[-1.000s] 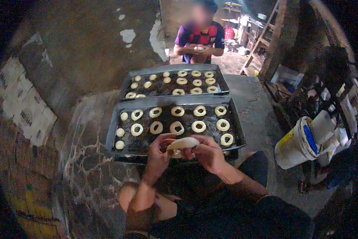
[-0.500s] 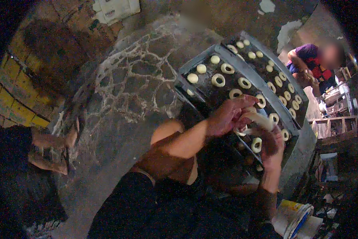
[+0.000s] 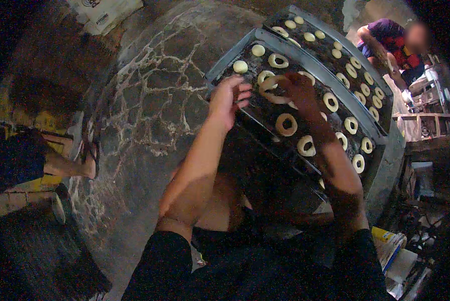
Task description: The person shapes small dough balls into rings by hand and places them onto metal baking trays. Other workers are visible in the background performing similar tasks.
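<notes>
Rings and balls of pale raw dough lie on a dark metal tray [image 3: 257,35]. My right hand [image 3: 305,93], blurred by motion, grips a dough ring [image 3: 274,98] by its right side, just above the tray. Another dough ring [image 3: 267,77] lies partly behind it. My left hand [image 3: 228,102] is at the tray's left edge, its fingers curled inward; whatever they hold is hidden. Just beyond it sits a dough ball [image 3: 240,66], with a second dough ball [image 3: 258,50] farther back. Nearer me, a dough ring [image 3: 286,124] rests on the tray.
A second tray [image 3: 330,37] with more dough rings and balls adjoins on the right. Another person [image 3: 393,45] crouches at the far right. A bucket [image 3: 390,246] stands at the lower right. Someone's foot [image 3: 88,158] shows on the cracked floor [image 3: 169,110] at left.
Both hands were together over the middle of the tray around a dough ring. They have separated and moved toward its far left, the right hand carrying the ring. The view has shifted.
</notes>
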A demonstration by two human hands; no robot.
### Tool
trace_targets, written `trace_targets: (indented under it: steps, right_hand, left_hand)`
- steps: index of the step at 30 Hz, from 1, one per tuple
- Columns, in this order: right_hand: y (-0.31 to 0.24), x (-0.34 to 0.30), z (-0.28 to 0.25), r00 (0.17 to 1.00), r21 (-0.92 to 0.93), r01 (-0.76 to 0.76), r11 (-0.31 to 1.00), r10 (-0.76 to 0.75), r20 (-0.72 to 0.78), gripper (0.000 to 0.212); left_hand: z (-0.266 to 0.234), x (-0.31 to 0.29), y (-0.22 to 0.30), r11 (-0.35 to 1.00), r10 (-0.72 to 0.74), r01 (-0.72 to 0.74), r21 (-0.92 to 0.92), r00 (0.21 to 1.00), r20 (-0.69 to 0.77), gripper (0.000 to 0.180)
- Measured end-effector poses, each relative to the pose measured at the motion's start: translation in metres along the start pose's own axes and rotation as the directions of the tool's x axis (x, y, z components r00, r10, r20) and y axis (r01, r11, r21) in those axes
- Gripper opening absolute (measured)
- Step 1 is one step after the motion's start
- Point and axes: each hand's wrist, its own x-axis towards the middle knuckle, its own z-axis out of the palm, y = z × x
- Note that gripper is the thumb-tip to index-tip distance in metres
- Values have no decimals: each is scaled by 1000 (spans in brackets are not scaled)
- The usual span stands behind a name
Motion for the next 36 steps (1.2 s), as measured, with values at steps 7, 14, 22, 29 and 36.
trace_targets:
  steps: [7, 14, 22, 29, 36]
  right_hand:
    - [42, 13, 109, 872, 332, -488, 807, 438, 219, 39]
    - [8, -29, 90, 953, 59, -277, 959, 282, -113, 32]
    - [-73, -133, -14, 799, -14, -591, 807, 587, 130, 20]
    - [-121, -212, -90, 805, 555, -433, 711, 582, -117, 17]
    - [-155, -210, -110, 690, 564, -481, 671, 687, -230, 36]
  left_hand:
    - [-21, 31, 2, 979, 166, -148, 141, 978, -127, 25]
    - [-40, 91, -14, 219, 615, -321, 921, 778, 125, 22]
    - [-72, 182, -26, -252, 212, -118, 961, 962, 174, 29]
    - [-43, 128, -17, 76, 177, -200, 977, 967, 184, 36]
    - [43, -28, -20, 961, -69, -89, 261, 839, 540, 29]
